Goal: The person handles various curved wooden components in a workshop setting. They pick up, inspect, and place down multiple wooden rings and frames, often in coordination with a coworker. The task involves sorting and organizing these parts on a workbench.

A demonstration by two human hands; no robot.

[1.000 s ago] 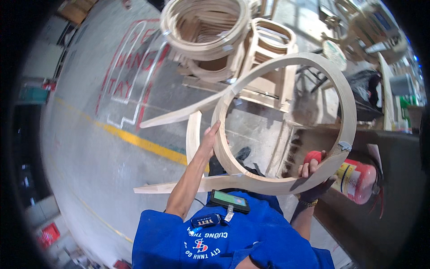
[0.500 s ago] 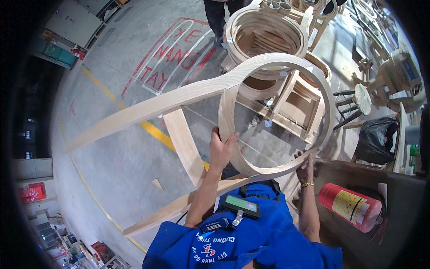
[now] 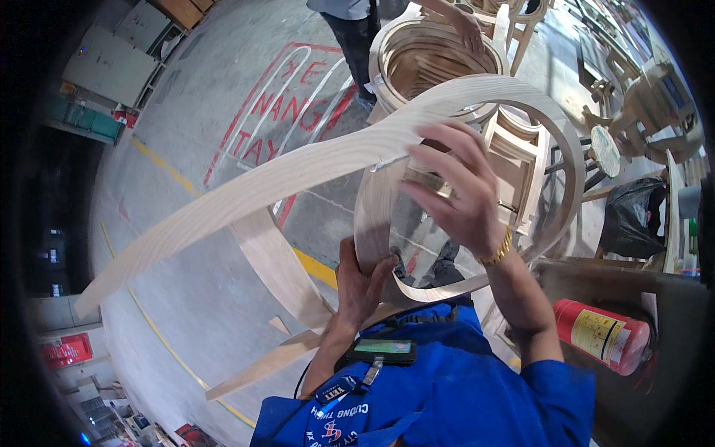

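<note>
Grey concrete floor (image 3: 197, 298) all round; left hand (image 3: 361, 281) clamped on near-left side of pale wooden frame's (image 3: 342, 151) ring, right hand (image 3: 462, 190) up and right of that grip, fingers apart, blurred, at the upper joint, contact can't tell. Frame's two long legs stretch left of grip; beyond it, stacked wooden rings (image 3: 447, 63) under co-worker's hand (image 3: 469, 31), red fire extinguisher (image 3: 602, 335) off right.

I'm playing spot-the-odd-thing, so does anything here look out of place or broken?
Yes: a small, pale, pointed scrap, perhaps wood, lies on the floor, seen to the left of the person's left hand. It looks odd lying there by itself. I can't see any clear break in the wooden frame.
</note>
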